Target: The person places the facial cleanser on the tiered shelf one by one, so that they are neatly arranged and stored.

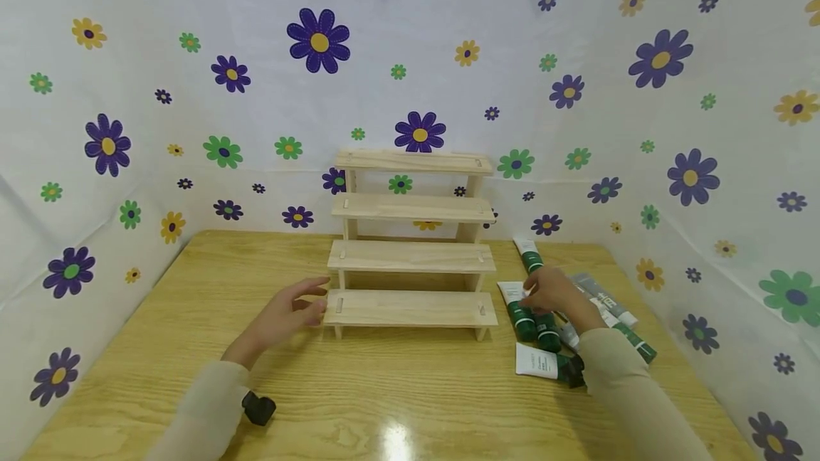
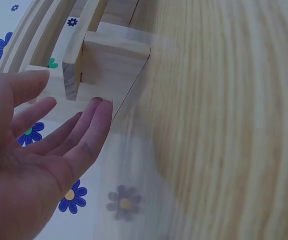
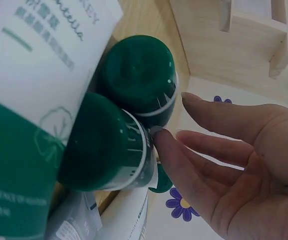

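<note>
A pale wooden four-tier stepped rack (image 1: 410,308) stands on the table. My left hand (image 1: 282,315) is beside the left end of its lowest tier, thumb and fingers spread; in the left wrist view nothing lies between them. Over a group of squeeze tubes, my right hand (image 1: 556,290) reaches down with fingers loosely bent. In the right wrist view its thumb and index finger are parted near two green caps, one on a white-and-green tube (image 3: 139,75) and one on its neighbour (image 3: 104,145). An index fingertip is at the neighbour's edge; contact is unclear.
Another white-and-green tube (image 1: 537,361) lies crosswise in front of the group. One more tube (image 1: 528,255) is at the back, and a grey tube (image 1: 605,297) lies to the right. Flower-printed white sheeting (image 1: 378,105) encloses the wooden table (image 1: 256,255) behind and at both sides.
</note>
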`<state>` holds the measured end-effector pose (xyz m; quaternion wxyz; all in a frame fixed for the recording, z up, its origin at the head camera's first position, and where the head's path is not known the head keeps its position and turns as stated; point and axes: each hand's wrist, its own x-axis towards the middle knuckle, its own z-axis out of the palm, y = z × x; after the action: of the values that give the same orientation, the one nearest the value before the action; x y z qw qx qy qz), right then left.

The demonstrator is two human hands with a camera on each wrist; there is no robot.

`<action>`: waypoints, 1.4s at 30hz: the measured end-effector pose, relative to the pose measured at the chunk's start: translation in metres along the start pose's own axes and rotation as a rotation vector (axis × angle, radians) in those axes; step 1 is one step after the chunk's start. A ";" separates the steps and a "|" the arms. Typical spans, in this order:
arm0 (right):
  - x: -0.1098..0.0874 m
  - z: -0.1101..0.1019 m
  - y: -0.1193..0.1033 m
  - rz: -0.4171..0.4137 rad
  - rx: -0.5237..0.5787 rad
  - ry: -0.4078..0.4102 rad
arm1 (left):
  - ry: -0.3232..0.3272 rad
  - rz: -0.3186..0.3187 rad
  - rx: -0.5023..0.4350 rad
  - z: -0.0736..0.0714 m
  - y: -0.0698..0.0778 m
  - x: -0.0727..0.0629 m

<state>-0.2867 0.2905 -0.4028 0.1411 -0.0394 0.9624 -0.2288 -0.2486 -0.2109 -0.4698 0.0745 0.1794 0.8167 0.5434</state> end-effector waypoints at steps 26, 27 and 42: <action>0.001 0.018 -0.011 0.034 -0.046 0.001 | 0.006 -0.028 -0.091 0.013 -0.003 0.001; 0.001 0.018 -0.011 0.031 -0.042 -0.001 | 0.008 -0.030 -0.094 0.013 -0.003 0.001; 0.002 0.013 -0.011 0.021 0.028 -0.022 | 0.031 -0.036 -0.117 0.014 -0.004 0.000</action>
<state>-0.2843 0.2753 -0.4097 0.1546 -0.0301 0.9579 -0.2401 -0.2453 -0.1999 -0.4785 0.0819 0.1513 0.7877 0.5915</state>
